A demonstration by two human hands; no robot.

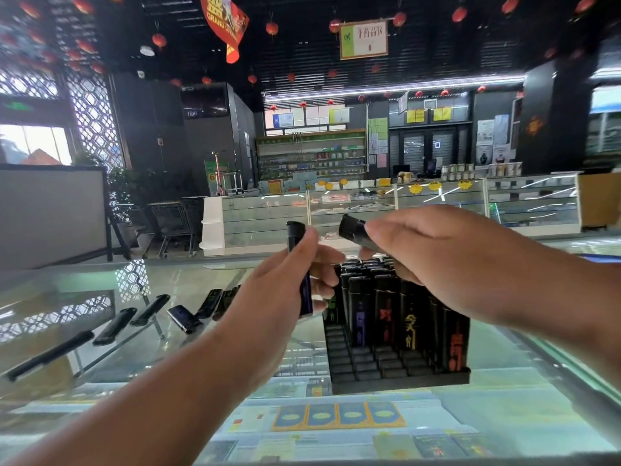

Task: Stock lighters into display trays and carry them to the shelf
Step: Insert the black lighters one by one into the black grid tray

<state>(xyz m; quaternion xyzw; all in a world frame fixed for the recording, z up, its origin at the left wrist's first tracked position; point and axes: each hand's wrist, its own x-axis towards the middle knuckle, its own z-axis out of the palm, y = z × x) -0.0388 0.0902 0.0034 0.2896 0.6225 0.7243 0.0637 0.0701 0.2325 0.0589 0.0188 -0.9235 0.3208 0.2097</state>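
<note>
- Spare lighters (116, 324) lie loose on the glass worktop (188, 274), far left.
- Left hand (282, 287): fingers (327, 260) clamped on an upright lighter (295, 237).
- Right hand (437, 260) pinches a tilted lighter (351, 228) above the half-filled display tray (400, 381).
- Stocking step, I judge; next, seat each upright in an empty front slot.

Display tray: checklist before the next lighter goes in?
1. left hand grips left lighter, upright: ok.
2. right lighter, pinched by right hand, lined up with a slot: not ok, tilted.
3. Empty slots in display tray, front-left rows: ok.
4. Tray flat on glass counter: ok.
5. Stock left, loose lighters lying on the counter to the left: ok.
6. Print on held lighters facing front: cannot tell.
</note>
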